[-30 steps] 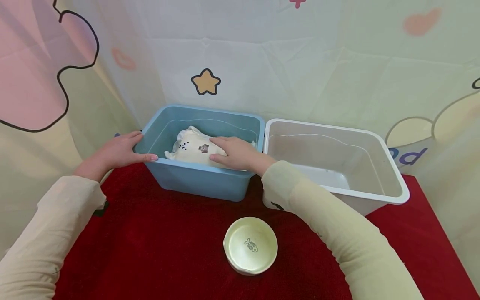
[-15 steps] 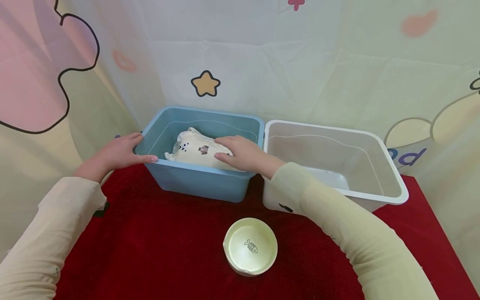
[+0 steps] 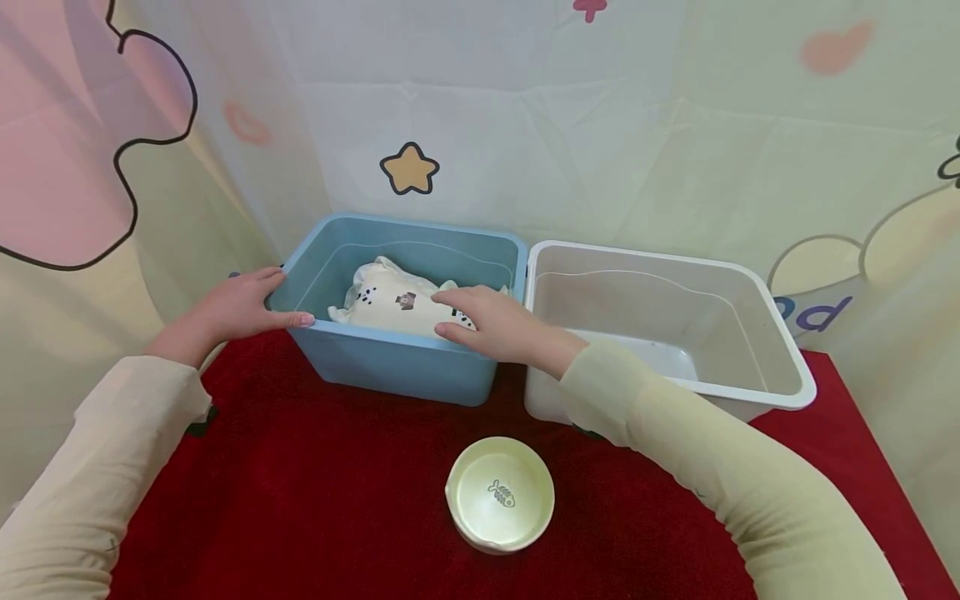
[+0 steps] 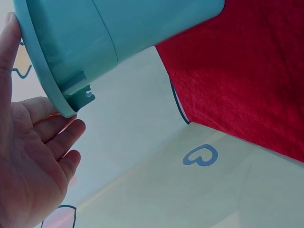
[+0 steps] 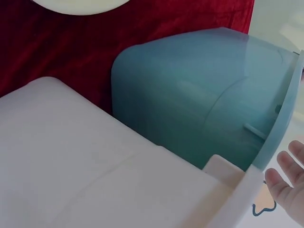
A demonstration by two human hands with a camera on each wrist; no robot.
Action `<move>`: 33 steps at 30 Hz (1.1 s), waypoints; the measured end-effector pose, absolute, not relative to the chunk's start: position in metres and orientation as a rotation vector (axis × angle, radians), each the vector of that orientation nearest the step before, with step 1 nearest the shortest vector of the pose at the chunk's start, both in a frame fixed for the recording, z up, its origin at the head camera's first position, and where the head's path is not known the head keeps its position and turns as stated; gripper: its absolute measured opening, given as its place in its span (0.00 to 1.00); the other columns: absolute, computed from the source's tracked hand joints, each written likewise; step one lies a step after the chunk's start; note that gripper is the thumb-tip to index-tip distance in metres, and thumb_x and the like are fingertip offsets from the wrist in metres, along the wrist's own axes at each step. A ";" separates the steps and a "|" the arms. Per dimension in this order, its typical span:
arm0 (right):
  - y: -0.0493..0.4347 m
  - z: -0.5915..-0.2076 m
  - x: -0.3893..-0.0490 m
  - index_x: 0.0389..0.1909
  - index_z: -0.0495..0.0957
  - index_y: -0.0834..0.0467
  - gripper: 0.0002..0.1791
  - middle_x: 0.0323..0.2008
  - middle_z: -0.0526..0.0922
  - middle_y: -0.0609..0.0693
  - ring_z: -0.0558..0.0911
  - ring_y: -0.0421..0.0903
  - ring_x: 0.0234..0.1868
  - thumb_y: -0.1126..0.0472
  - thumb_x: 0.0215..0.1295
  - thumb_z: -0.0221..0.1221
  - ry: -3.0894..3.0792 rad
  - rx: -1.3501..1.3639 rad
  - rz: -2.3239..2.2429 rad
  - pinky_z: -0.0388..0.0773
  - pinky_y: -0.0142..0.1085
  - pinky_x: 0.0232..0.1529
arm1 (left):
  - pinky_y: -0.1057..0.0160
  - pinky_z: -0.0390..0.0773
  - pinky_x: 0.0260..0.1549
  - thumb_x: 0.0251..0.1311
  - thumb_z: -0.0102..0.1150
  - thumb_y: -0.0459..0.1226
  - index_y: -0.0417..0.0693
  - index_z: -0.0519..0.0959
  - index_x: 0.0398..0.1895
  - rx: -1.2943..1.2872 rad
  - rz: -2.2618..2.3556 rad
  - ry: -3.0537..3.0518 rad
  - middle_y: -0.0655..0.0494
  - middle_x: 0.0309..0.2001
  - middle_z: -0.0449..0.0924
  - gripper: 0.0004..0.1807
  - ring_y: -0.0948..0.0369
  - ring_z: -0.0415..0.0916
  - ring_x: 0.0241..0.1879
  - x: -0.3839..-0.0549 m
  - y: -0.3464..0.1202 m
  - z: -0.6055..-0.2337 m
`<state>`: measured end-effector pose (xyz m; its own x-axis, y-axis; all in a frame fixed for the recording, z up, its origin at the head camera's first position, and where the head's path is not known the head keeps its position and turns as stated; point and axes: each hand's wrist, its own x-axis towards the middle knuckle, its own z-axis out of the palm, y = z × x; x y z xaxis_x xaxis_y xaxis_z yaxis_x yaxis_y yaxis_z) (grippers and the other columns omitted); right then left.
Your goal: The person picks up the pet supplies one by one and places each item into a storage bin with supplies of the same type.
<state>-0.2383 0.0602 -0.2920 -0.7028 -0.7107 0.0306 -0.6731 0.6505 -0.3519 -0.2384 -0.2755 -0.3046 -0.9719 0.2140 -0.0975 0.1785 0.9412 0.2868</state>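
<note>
A cream cloth item [image 3: 380,302] with dog and dark spot prints and ruffled edges lies bunched inside the blue bin [image 3: 405,371]. My left hand [image 3: 240,302] rests on the bin's left end, its thumb along the front rim and its fingers at the left rim. In the left wrist view, the fingertips of that hand [image 4: 40,142] touch the rim from outside, lightly bent. My right hand [image 3: 498,325] hovers over the bin's front right corner, fingers loosely extended with nothing in them. Part of the cloth's right end is hidden behind it.
A white bin [image 3: 645,321] stands against the blue bin's right side, partly behind my right sleeve. In front, a round cream bowl [image 3: 501,500] with a fishbone print sits on the red tablecloth [image 3: 315,483]. A printed curtain [image 3: 600,150] hangs behind both bins.
My right hand has come off the cloth and drawn back to the right and toward me, uncovering more of its print. The left hand has stayed on the blue bin's rim.
</note>
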 end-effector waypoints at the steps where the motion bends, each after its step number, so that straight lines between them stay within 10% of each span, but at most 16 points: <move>1: 0.061 -0.292 -0.237 0.61 0.62 0.55 0.28 0.60 0.67 0.50 0.66 0.47 0.60 0.48 0.63 0.49 2.750 -1.158 -0.533 0.62 0.42 0.61 | 0.40 0.67 0.47 0.45 0.54 0.62 0.39 0.53 0.65 0.305 0.422 2.970 0.37 0.62 0.56 0.50 0.42 0.60 0.55 -0.238 -0.276 -0.305; 33: 0.088 -0.305 -0.209 0.58 0.66 0.57 0.25 0.58 0.70 0.50 0.67 0.47 0.60 0.51 0.61 0.52 2.719 -1.307 -0.648 0.62 0.41 0.61 | 0.38 0.65 0.48 0.46 0.55 0.61 0.38 0.53 0.65 0.304 0.420 2.971 0.35 0.62 0.55 0.50 0.39 0.57 0.57 -0.236 -0.273 -0.302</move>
<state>-0.2095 0.0877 -0.3050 -0.6400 -0.7576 0.1281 -0.7339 0.5533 -0.3940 -0.2361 -0.2730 -0.3023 -0.9719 0.2154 -0.0951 0.1806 0.9411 0.2859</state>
